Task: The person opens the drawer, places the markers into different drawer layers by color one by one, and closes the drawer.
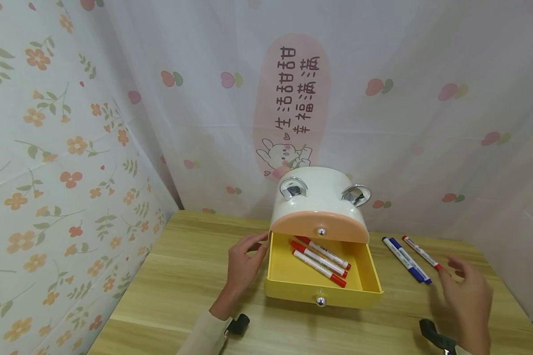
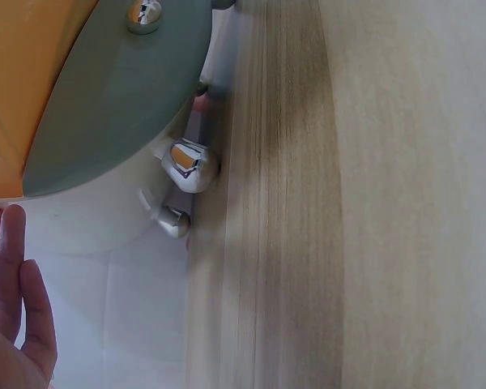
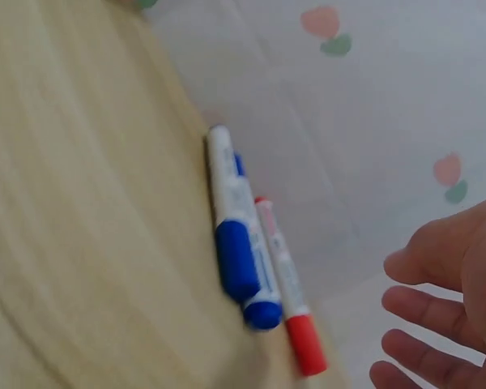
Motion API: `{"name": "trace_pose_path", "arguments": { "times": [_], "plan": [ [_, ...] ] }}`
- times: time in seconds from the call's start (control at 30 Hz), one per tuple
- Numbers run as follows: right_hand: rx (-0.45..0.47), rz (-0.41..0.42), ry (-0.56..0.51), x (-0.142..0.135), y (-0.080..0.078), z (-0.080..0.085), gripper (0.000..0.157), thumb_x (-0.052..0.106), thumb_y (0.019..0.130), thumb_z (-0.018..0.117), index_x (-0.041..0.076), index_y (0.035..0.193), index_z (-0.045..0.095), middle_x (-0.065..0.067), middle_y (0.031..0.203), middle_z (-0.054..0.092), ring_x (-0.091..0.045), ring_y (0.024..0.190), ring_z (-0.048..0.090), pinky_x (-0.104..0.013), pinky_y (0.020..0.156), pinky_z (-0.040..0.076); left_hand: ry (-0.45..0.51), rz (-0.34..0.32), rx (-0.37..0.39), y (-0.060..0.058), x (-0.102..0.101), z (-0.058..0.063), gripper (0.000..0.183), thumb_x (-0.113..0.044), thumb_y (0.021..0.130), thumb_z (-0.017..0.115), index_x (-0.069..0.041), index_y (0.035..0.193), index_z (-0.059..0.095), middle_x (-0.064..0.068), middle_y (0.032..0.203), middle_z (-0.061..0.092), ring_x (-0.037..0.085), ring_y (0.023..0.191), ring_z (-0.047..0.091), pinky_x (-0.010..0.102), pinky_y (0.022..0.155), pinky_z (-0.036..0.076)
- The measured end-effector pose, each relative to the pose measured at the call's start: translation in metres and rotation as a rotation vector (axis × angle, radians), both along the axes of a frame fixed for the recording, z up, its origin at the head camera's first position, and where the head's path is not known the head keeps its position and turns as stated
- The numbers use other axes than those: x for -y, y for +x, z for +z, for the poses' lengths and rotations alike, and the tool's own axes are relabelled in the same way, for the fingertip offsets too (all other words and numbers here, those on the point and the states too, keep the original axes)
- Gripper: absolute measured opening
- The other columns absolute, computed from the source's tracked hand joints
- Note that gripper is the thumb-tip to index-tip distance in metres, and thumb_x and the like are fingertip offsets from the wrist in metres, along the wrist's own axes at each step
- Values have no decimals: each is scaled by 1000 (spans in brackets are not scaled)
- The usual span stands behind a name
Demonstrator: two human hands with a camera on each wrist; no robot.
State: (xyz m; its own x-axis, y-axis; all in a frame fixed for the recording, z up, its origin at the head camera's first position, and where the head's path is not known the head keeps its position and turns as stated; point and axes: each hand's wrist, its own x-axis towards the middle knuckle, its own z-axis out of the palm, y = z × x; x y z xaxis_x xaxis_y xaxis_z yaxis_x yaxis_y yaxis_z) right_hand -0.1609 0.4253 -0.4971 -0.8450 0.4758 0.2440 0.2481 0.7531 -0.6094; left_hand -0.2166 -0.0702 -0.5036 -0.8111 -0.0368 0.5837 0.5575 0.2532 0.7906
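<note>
A white storage box (image 1: 317, 190) stands on the table with its yellow lower drawer (image 1: 288, 289) pulled out. Inside lie several red-capped markers (image 1: 318, 261). My left hand (image 1: 244, 261) rests at the drawer's left side, fingers extended; in the left wrist view its fingertips (image 2: 13, 223) are right at the box's edge. To the right of the box, two blue-capped markers (image 1: 401, 259) lie side by side, with a red-capped marker (image 1: 419, 250) beside them. My right hand (image 1: 468, 291) hovers near that red cap, fingers spread and holding nothing in the right wrist view.
An orange upper drawer (image 1: 293, 226) with a silver knob is closed above the yellow one. Metallic rings (image 1: 357, 195) stick out from the box top. Behind the wooden table (image 1: 186, 261) hangs a printed curtain (image 1: 204, 123); a floral curtain (image 1: 49, 197) borders the left.
</note>
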Motion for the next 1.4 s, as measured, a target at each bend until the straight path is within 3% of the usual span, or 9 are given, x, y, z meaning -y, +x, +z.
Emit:
{"name": "trace_pose_path", "arguments": {
  "times": [0.2, 0.37, 0.6, 0.7, 0.97, 1.2, 1.4],
  "plan": [
    [51, 24, -26, -12, 1, -13, 52, 19, 97, 56, -5, 141, 45, -33, 140, 45, -53, 119, 44, -64, 93, 33, -1, 3, -4, 0, 0, -1, 24, -20, 92, 71, -24, 116, 74, -9, 104, 70, 13, 80, 70, 35, 73, 58],
    [92, 38, -6, -19, 1, -20, 55, 23, 97, 55, -4, 144, 42, -37, 142, 38, -59, 123, 36, -68, 97, 28, 6, -4, 7, 0, 0, -2, 24, -18, 92, 71, -21, 116, 74, -6, 104, 71, 18, 80, 71, 39, 72, 58],
    [203, 64, -37, -21, 1, -26, 60, 28, 100, 49, -6, 148, 33, -39, 144, 33, -61, 129, 28, -72, 99, 25, -1, 1, 15, 1, 0, -1, 25, -19, 93, 70, -20, 117, 74, -5, 104, 71, 15, 80, 70, 38, 73, 58],
    [225, 56, -29, -20, 0, -28, 59, 27, 100, 49, -6, 147, 34, -38, 142, 35, -60, 127, 31, -72, 97, 27, 1, -2, 16, 2, 0, -1, 24, -20, 93, 70, -19, 117, 74, -5, 104, 70, 15, 80, 70, 40, 72, 58],
    [173, 71, 28, -18, 0, -27, 45, 17, 98, 52, -9, 134, 49, -38, 122, 46, -55, 108, 45, -63, 80, 37, -3, -4, 15, 2, 0, 0, 25, -18, 93, 70, -19, 117, 74, -5, 104, 70, 16, 81, 70, 42, 71, 58],
    [194, 74, 47, -20, -2, -31, 41, 13, 96, 50, -11, 130, 51, -39, 120, 45, -56, 107, 43, -63, 82, 35, 2, -7, 20, 2, 1, 0, 25, -16, 93, 69, -20, 117, 74, -6, 105, 70, 16, 81, 70, 35, 70, 58],
    [169, 99, 140, -19, -2, -32, 39, 11, 95, 49, -10, 128, 54, -39, 114, 53, -56, 103, 47, -64, 83, 35, 3, -6, 7, 1, 0, 0, 25, -15, 93, 70, -21, 117, 74, -7, 104, 70, 14, 81, 70, 40, 72, 58]
  ]
}}
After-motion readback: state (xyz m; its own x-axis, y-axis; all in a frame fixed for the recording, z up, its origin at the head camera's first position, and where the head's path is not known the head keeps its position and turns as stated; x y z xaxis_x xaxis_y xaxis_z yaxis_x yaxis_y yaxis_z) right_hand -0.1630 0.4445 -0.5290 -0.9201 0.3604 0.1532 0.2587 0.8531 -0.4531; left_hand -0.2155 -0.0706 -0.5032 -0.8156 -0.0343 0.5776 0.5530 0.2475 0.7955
